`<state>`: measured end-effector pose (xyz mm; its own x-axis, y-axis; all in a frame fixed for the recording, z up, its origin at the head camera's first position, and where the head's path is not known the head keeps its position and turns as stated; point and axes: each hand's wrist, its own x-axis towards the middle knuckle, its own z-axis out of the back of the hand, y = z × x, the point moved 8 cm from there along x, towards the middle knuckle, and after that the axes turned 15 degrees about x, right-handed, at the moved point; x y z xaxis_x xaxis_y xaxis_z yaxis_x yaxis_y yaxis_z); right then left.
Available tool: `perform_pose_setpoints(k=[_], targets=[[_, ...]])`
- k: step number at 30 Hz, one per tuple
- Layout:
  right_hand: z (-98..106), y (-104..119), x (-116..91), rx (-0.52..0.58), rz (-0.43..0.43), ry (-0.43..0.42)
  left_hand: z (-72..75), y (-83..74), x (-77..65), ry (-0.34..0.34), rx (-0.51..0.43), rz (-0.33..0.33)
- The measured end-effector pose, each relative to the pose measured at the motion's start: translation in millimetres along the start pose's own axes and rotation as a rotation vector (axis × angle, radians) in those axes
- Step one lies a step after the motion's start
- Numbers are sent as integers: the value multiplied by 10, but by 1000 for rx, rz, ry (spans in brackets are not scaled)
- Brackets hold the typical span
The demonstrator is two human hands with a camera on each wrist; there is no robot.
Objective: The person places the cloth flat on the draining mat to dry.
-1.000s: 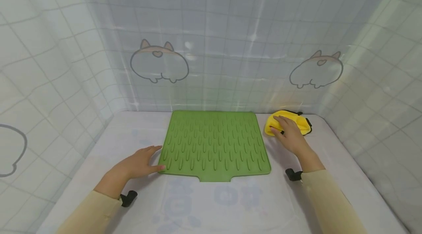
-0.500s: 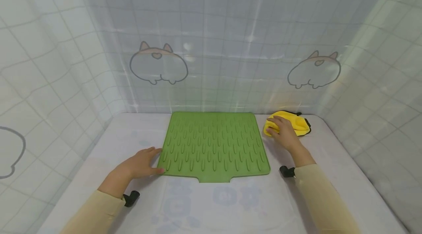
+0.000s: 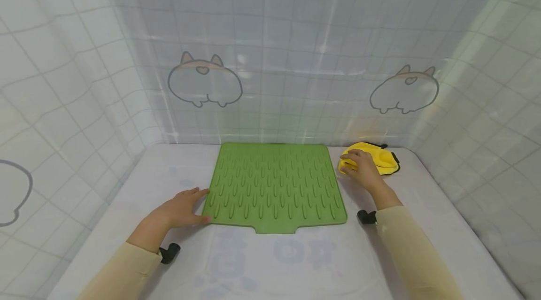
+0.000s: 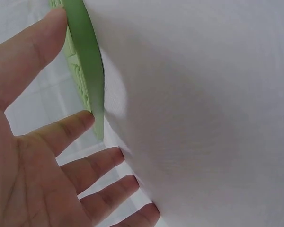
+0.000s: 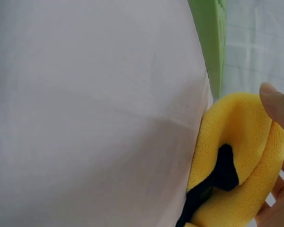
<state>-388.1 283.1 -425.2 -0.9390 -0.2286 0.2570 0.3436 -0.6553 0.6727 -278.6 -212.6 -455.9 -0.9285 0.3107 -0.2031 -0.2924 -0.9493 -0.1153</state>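
Note:
A green ribbed mat [image 3: 274,182] with a tab at its front edge lies flat on the table. My left hand [image 3: 179,208] is at the mat's left edge, fingers spread. Its thumb touches the front left corner and the index fingertip meets the side, as the left wrist view shows. To the right of the mat lies a folded yellow plush cloth [image 3: 382,157] with black trim. My right hand [image 3: 363,171] grips the cloth's left end; in the right wrist view the thumb [image 5: 277,106] presses the yellow fold and the fingers are partly hidden behind it.
The white table [image 3: 270,267] has faint blue prints. Behind it hangs a gridded curtain [image 3: 287,93] with corgi drawings, and similar gridded sheets close both sides. A small black wrist camera [image 3: 169,253] sits under each forearm.
My right hand has slid left across the cloth to its left end, and the fingers have drawn in there. The left hand and the mat have stayed in place.

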Motion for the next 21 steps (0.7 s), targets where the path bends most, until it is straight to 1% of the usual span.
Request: perform_pose_setpoints(k=[4,11,15,21], targets=[[-14,-20,34,-6,-5,5,-3,0,3,5,-2,8],[-12,-36,79,-26,-38,-11,-13,4,0,16,1,12],[10,-23,81,-43,-33,-33,-11,7,-3,18,-1,18],[64,-18,48,-26,-42,-77,1,-12,-13,23,-13,20]])
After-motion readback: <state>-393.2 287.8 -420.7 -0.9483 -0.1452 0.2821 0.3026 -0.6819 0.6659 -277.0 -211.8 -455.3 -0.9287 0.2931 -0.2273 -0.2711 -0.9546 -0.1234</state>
